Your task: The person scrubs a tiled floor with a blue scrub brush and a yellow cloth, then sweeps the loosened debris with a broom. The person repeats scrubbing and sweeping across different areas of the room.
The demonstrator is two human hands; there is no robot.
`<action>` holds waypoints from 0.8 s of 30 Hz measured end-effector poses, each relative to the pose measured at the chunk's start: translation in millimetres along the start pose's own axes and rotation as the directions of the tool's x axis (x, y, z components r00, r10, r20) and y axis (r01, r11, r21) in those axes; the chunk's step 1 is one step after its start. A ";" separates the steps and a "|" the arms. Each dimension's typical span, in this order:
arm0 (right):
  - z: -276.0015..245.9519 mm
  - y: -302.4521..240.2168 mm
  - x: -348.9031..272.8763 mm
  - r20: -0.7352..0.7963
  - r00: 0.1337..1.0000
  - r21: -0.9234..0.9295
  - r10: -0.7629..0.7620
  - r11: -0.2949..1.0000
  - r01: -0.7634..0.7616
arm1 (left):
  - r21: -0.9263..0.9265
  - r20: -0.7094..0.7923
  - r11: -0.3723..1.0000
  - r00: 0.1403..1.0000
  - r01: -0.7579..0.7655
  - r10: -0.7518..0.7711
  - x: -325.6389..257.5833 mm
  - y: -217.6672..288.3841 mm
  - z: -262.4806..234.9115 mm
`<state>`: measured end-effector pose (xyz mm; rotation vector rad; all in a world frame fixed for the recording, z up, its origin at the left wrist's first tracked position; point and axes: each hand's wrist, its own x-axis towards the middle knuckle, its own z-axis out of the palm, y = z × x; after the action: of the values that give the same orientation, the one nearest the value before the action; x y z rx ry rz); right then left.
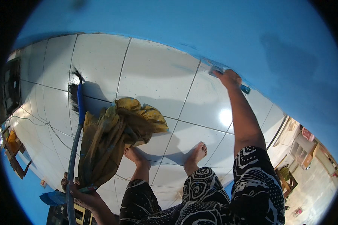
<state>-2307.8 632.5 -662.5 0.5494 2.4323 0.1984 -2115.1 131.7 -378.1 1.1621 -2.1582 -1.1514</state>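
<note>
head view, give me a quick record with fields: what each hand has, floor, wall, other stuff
left hand: grips the broom handle together with a yellow-brown cloth
broom head: dark bristles, resting on the floor
right hand: holds a small blue tool against the foot of the wall
floor: glossy white tiles
wall: blue
feet: bare, on the tiles
clothing: black and white patterned

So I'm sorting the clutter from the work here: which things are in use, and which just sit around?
In use:
- broom and yellow cloth, held by the left hand
- small blue tool, pressed to the wall's foot by the right hand

Sitting around:
- wooden chair
- shelf
- wooden rack
</note>
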 end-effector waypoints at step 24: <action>2.4 -49.1 5.9 0.073 0.997 0.208 0.040 0.977 -0.054 | 0.154 0.101 0.970 0.979 -0.190 0.176 -2.0 -6.3 -1.6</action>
<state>-2327.1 590.7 -680.9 0.6958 2.3897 -0.0581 -2109.9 130.7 -382.4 0.9682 -2.4072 -0.9777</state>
